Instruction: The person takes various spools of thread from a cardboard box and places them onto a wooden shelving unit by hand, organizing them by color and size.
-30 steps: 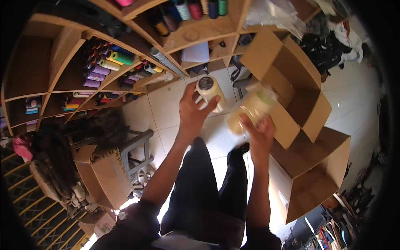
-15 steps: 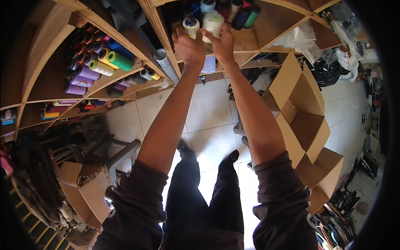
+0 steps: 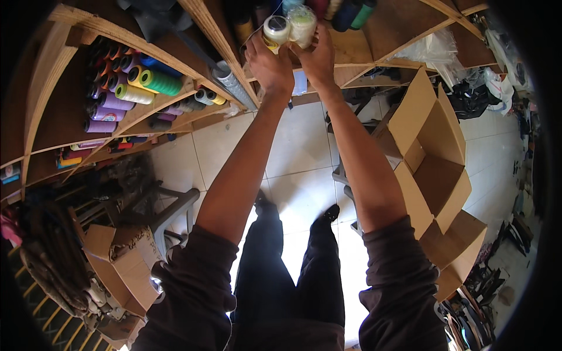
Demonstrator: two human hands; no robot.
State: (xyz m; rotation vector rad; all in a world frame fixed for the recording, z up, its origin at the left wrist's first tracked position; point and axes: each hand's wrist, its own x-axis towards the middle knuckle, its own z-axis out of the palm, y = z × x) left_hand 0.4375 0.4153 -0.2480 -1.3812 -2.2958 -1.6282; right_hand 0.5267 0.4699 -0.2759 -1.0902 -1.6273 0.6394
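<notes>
Both my arms reach up to a wooden shelf compartment at the top of the view. My left hand (image 3: 268, 65) is closed around a white thread spool (image 3: 276, 28) with a dark centre in its top and some yellow low on its side. Beside it, my right hand (image 3: 318, 62) grips a pale cream thread spool (image 3: 302, 26) in clear plastic wrap. The two spools stand side by side, seemingly touching, with my thumbs close together below them. Behind them are more spools, among them a green spool (image 3: 363, 14) and a dark blue spool (image 3: 346, 16).
Stacked colourful thread spools (image 3: 111, 99) fill the left shelf compartment. A grey roll (image 3: 232, 85) leans by the shelf divider (image 3: 213, 35). Open cardboard boxes (image 3: 436, 158) stand at the right, and another carton (image 3: 132, 263) at lower left near a dark stool (image 3: 170, 210). Plastic bags (image 3: 430, 50) hang at upper right.
The two spools have come closer together, my left hand bringing its spool rightward against the wrapped one. The whole view has shifted slightly.
</notes>
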